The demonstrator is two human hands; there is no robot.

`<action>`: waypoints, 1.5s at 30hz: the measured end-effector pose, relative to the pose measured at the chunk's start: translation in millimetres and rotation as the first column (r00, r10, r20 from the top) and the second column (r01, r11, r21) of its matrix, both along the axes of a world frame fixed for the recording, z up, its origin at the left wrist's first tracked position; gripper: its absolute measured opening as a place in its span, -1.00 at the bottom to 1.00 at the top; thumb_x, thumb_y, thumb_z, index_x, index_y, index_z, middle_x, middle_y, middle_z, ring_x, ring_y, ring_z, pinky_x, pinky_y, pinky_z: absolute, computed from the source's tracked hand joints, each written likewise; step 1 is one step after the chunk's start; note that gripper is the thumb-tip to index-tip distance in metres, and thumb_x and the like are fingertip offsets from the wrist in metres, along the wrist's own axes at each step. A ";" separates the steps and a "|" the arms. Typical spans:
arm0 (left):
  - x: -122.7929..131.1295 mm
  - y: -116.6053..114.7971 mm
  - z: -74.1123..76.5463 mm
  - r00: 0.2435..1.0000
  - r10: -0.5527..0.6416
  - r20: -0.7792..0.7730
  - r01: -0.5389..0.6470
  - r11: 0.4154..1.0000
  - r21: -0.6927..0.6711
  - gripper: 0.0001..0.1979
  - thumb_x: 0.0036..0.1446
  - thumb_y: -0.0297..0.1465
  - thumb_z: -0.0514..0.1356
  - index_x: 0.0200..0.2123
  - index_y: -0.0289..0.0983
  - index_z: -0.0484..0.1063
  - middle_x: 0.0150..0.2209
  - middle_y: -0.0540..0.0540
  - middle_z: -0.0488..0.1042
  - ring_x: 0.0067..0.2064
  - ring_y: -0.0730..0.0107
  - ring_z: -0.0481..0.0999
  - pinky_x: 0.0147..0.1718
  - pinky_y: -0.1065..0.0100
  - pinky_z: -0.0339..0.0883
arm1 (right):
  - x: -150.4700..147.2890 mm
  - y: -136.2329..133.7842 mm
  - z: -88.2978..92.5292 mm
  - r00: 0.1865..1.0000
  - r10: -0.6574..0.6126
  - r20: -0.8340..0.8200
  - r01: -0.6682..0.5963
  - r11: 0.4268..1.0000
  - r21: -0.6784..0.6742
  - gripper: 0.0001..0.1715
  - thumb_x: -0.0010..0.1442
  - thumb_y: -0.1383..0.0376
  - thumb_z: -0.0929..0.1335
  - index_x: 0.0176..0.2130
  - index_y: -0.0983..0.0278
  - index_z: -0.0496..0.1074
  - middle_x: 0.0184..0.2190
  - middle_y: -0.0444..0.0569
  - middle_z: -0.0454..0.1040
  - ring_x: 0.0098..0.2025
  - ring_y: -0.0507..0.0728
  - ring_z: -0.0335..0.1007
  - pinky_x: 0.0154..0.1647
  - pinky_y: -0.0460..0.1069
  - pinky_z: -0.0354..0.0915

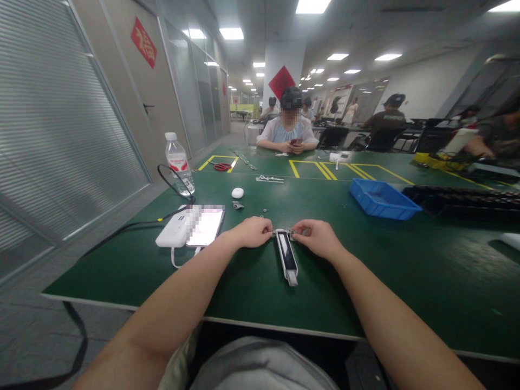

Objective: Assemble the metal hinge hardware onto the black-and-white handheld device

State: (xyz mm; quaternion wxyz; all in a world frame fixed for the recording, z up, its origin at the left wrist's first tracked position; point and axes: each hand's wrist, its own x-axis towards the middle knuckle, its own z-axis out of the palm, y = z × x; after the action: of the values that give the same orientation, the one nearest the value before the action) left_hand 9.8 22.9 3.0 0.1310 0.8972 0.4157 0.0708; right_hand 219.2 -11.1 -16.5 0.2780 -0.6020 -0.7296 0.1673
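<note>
A long, narrow white device (288,254) with a dark strip along its top lies on the green table, pointing toward me. Across its far end runs a thin silvery metal piece (283,232). My left hand (257,232) is closed in a pinch on the left end of that piece. On the other side, my right hand (319,236) has thumb and forefinger closed at the right end, and its fingertips partly hide what they grip. Just beyond the left hand are a tiny ring-like part (265,210) and a small grey metal part (238,205).
To the left are a phone (206,227), a white power bank (173,230) with cables, and a water bottle (179,165). A white earbud case (238,193) lies ahead. Red-handled scissors (222,167) are farther off. A blue tray (382,197) stands right. A person (287,130) sits opposite.
</note>
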 end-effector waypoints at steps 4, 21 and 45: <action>0.1 -0.4 0.1 1.000 0.001 0.007 -0.001 1.000 -0.002 -0.83 0.11 -0.39 0.09 -0.29 -0.30 0.45 -0.33 -0.08 0.51 -0.32 0.37 0.45 -0.37 0.44 0.25 | -0.5 -0.6 1.0 1.000 0.003 -0.018 -0.003 1.000 0.004 -0.83 -0.01 0.27 0.38 -0.36 0.27 0.52 -0.46 -0.13 0.49 -0.51 0.00 0.31 -0.44 -0.09 0.20; 0.2 0.1 -1.0 1.000 -0.007 0.001 0.007 1.000 0.006 -0.83 0.12 -0.39 0.09 -0.29 -0.30 0.45 -0.32 -0.09 0.51 -0.31 0.36 0.45 -0.36 0.43 0.25 | 0.3 -0.2 0.9 0.999 -0.031 -0.013 0.031 0.999 -0.023 -0.82 -0.04 0.26 0.40 -0.35 0.26 0.55 -0.46 -0.11 0.52 -0.49 0.01 0.35 -0.40 -0.08 0.24; -1.7 0.5 0.1 0.999 -0.016 0.037 0.018 0.999 -0.032 -0.81 0.10 -0.37 0.10 -0.29 -0.31 0.47 -0.35 -0.08 0.51 -0.34 0.38 0.45 -0.38 0.45 0.26 | 0.7 0.5 0.7 0.999 -0.015 0.043 0.015 1.000 -0.001 -0.83 -0.02 0.25 0.39 -0.36 0.25 0.55 -0.47 -0.11 0.52 -0.49 0.02 0.34 -0.42 -0.08 0.21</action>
State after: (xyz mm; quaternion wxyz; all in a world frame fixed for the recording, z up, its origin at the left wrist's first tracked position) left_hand 8.1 23.4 3.1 0.1538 0.8970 0.4067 0.0792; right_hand 219.8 -10.6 -15.9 0.2631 -0.6113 -0.7307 0.1524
